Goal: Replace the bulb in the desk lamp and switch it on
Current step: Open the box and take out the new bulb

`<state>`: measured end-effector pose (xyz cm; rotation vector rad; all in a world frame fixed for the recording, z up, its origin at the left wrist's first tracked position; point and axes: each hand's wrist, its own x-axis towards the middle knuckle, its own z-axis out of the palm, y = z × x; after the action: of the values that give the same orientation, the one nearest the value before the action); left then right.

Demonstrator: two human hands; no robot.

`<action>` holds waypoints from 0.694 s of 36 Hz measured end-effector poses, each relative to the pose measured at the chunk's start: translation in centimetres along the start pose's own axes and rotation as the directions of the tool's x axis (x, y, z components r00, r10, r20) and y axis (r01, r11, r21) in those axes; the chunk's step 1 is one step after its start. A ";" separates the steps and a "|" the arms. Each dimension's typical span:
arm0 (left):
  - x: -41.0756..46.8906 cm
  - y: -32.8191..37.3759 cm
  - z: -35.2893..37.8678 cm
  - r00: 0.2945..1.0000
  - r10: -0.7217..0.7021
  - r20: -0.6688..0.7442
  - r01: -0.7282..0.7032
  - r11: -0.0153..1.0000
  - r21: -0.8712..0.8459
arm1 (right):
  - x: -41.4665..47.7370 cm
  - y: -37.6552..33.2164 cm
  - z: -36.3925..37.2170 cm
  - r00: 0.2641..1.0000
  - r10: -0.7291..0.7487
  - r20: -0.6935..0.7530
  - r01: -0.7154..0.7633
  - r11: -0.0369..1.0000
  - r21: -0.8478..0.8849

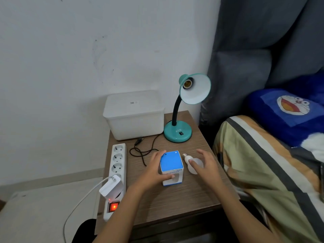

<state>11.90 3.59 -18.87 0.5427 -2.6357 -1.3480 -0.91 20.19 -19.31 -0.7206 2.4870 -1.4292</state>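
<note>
A teal desk lamp point(177, 131) stands at the back of the wooden bedside table point(175, 199). Its shade point(197, 90) faces me and its socket point(187, 83) is empty. The lamp's plug point(138, 140) lies loose on the table, out of the power strip point(117, 165). A white bulb point(193, 163) lies on its side by a blue and white box point(171, 168). My left hand point(154, 170) wraps around the box's left side. My right hand point(205, 165) hovers over the bulb, fingers spread and touching it.
A white plastic bin point(134, 114) sits at the table's back left. The power strip's red switch point(113, 206) glows, with a white charger point(110, 188) plugged in. A bed with a striped blanket point(273, 172) and blue pillow point(287, 113) lies on the right.
</note>
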 end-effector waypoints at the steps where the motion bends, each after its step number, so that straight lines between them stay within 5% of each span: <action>1: 0.0 -0.1 0.0 1.000 0.004 0.003 -0.004 1.000 0.003 | -0.1 -0.4 -0.4 0.998 -0.064 0.007 0.065 0.998 -0.014; 7: 0.1 -0.2 -0.4 0.999 0.041 0.032 -0.043 0.998 0.043 | -0.1 -3.0 -1.2 0.941 -0.257 0.219 0.276 0.959 -0.061; 25: 0.0 0.1 -1.0 0.990 0.116 0.084 -0.127 0.983 0.136 | 1.4 -6.0 -1.0 0.822 -0.187 0.538 0.407 0.853 -0.326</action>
<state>12.15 2.84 -18.22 0.3460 -2.7898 -1.1772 -0.67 17.77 -13.57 -1.4250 2.3383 -0.6196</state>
